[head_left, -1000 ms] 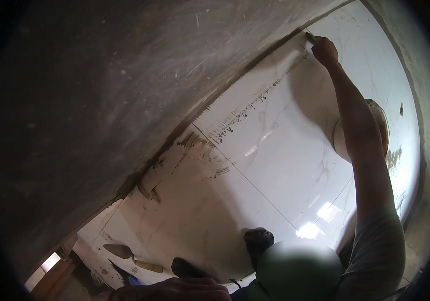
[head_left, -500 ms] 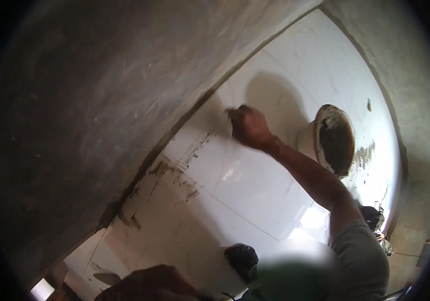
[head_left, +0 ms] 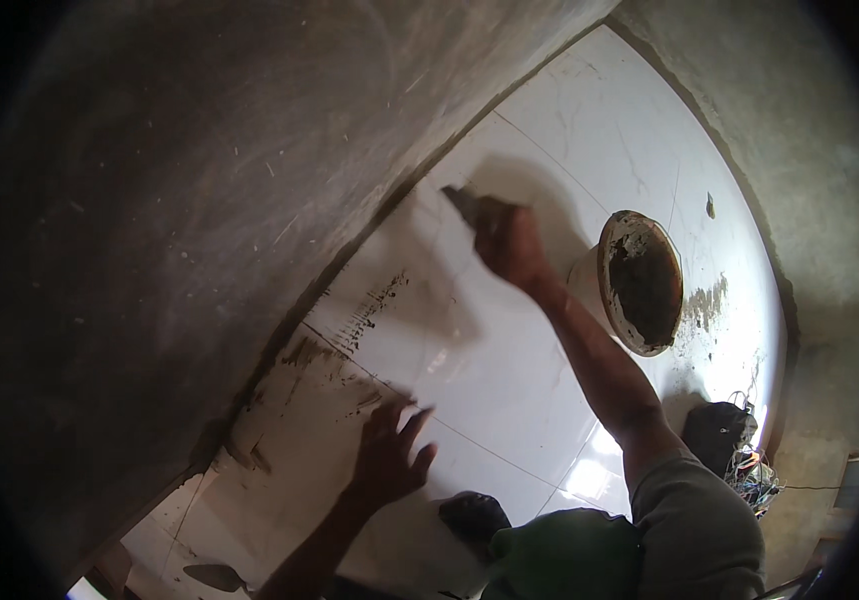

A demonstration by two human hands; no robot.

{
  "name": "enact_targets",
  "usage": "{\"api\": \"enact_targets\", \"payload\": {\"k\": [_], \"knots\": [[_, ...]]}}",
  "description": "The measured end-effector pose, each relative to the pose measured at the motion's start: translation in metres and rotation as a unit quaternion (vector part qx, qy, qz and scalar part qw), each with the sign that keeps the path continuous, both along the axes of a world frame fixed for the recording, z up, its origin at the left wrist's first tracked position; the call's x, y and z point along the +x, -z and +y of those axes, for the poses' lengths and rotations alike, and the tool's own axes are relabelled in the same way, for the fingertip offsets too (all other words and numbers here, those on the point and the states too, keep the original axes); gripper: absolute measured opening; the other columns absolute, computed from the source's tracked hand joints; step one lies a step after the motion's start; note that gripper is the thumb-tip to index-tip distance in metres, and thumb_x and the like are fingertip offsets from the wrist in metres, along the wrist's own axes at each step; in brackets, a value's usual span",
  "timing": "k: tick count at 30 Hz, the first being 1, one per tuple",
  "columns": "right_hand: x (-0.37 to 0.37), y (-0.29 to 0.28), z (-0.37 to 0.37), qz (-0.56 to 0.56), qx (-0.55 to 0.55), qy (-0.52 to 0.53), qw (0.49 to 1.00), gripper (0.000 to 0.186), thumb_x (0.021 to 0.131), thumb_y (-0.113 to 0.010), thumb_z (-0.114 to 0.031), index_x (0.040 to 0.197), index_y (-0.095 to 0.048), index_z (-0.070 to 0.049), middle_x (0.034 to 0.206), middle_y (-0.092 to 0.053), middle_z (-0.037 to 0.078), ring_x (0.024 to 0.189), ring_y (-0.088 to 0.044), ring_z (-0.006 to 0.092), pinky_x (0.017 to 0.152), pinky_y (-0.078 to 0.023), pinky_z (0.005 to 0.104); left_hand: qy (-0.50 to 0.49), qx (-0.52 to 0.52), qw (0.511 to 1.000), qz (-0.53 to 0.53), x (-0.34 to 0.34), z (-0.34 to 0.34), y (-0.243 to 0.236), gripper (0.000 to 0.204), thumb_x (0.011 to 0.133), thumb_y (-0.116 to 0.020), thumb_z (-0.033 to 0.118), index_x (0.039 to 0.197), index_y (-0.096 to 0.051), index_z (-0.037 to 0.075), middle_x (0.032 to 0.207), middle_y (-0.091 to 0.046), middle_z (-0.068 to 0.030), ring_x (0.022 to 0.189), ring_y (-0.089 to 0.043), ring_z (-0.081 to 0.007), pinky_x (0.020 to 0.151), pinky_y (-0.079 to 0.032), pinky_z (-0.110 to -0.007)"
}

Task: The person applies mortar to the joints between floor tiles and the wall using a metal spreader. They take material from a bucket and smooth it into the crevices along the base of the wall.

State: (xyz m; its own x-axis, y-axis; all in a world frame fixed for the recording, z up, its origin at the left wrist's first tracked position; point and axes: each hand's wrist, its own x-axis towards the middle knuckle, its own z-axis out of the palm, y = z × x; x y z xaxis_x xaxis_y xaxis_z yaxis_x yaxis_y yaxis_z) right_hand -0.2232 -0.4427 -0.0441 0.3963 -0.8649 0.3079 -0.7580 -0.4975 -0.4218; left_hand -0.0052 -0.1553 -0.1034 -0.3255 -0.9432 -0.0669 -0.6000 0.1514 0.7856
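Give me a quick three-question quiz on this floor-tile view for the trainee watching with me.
1. True or false: the right hand holds a small flat tool near the foot of the grey wall.
2. What sits in the white bucket on the tiles? A) clear water B) dark mortar C) nothing
3. How does the left hand stand: closed on a thing, or open with fingers spread over the white tile floor?

Key
1. True; the tool's blade points toward the joint between wall and floor.
2. B; dark mortar fills the inside, and smears lie on the tiles beside it.
3. Open, fingers spread, holding nothing.
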Motion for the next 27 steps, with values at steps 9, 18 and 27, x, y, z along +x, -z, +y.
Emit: {"api": "enact_targets", "payload": {"k": [9, 18, 27], "knots": [[-0.067, 0.017, -0.106, -0.166, -0.087, 0.021, 0.982, 0.049, 0.101, -0.063, -0.044, 0.097, -0.071, 0.005, 0.077, -0.064, 0.006, 0.075, -0.053, 0.0107, 0.065, -0.046, 0.0333, -0.266, -0.068, 0.954, -0.119, -0.11, -0.099, 0.028, 0.049, 0.09, -0.07, 0.028, 0.137, -0.064, 0.018, 0.149, -0.056, -0.0014, 0.138, -0.049, -0.0273, 0.104, -0.038, -0.048], [-0.054, 0.074, -0.15, -0.436, -0.044, 0.171, 0.882, 0.044, 0.096, -0.073, -0.036, 0.083, -0.067, 0.005, 0.071, -0.054, 0.0, 0.071, -0.046, 0.0108, 0.06, -0.04, 0.0343, -0.315, -0.077, 0.935, -0.143, -0.114, -0.106, 0.034, 0.039, 0.094, -0.068, 0.026, 0.131, -0.067, 0.015, 0.141, -0.062, -0.0034, 0.131, -0.059, -0.0267, 0.103, -0.047, -0.048], [-0.061, 0.109, -0.228, -0.453, 0.018, 0.213, 0.866, 0.037, 0.097, -0.071, -0.029, 0.079, -0.067, 0.003, 0.073, -0.056, 0.0, 0.071, -0.047, 0.0108, 0.062, -0.041, 0.0334, -0.32, -0.044, 0.93, -0.177, -0.123, -0.109, 0.031, 0.041, 0.095, -0.066, 0.031, 0.134, -0.066, 0.018, 0.145, -0.061, 0.0009, 0.133, -0.056, -0.0277, 0.103, -0.045, -0.052]]}}
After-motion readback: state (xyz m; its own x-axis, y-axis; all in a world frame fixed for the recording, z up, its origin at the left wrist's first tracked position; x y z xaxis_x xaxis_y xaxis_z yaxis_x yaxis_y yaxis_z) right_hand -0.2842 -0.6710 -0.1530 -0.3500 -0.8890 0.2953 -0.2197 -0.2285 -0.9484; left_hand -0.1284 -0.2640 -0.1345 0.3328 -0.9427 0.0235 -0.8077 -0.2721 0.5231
